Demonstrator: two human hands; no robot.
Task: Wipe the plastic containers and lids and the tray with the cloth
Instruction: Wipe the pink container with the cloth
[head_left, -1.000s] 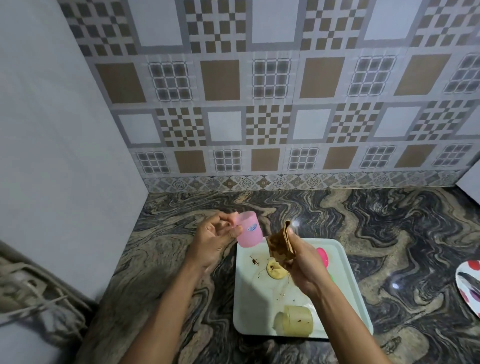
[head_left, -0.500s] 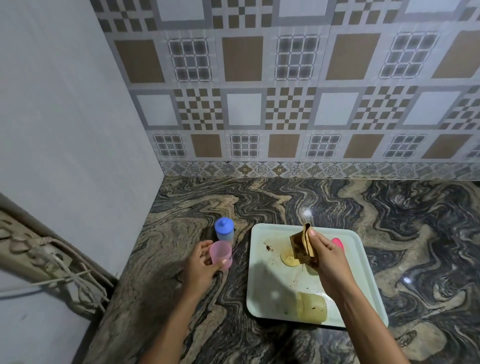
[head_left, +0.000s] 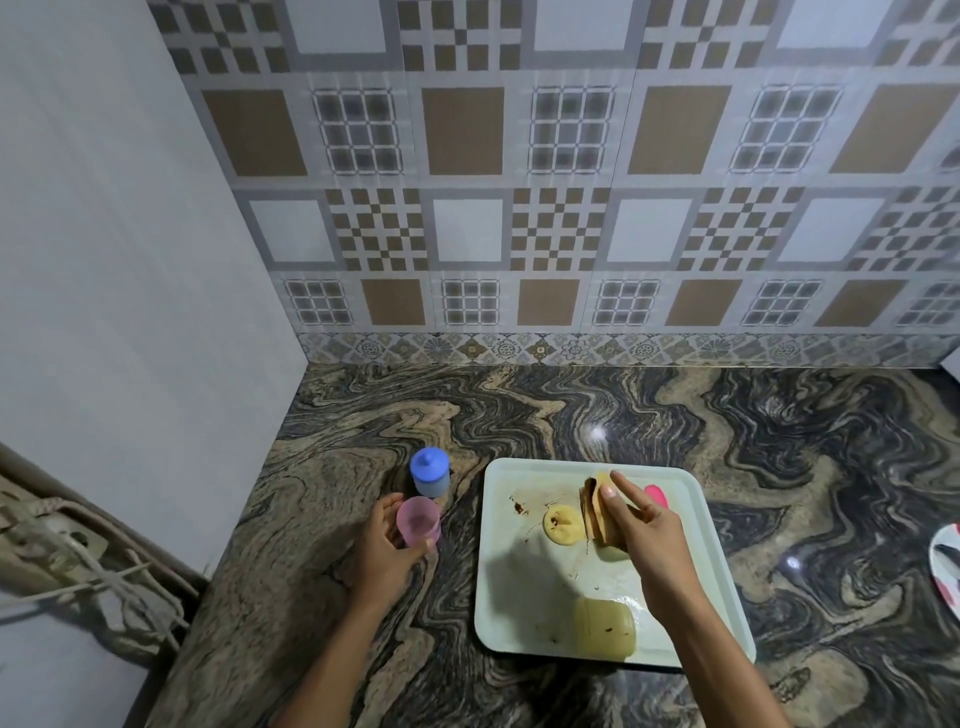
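Note:
My left hand (head_left: 387, 551) grips a pink plastic container (head_left: 418, 520), standing upright on the counter left of the tray. Just behind it stands a blue container (head_left: 430, 472) with its lid on. My right hand (head_left: 644, 525) holds a folded brown cloth (head_left: 596, 512) over the white tray (head_left: 511, 613). The tray bears brown smears, a yellow lid (head_left: 561, 526) beside the cloth, a pink lid (head_left: 656, 494) behind my right hand, and a yellow container (head_left: 605, 627) lying on its side near the front edge.
The marble counter (head_left: 779, 467) runs back to a tiled wall and left to a plain grey wall. A patterned plate (head_left: 945, 566) sits at the right edge of view. Cables (head_left: 78, 566) hang past the counter's left edge.
My left hand lowered the pink container from the air down onto the counter in front of the blue one. My right hand came down with the cloth, closer to the tray.

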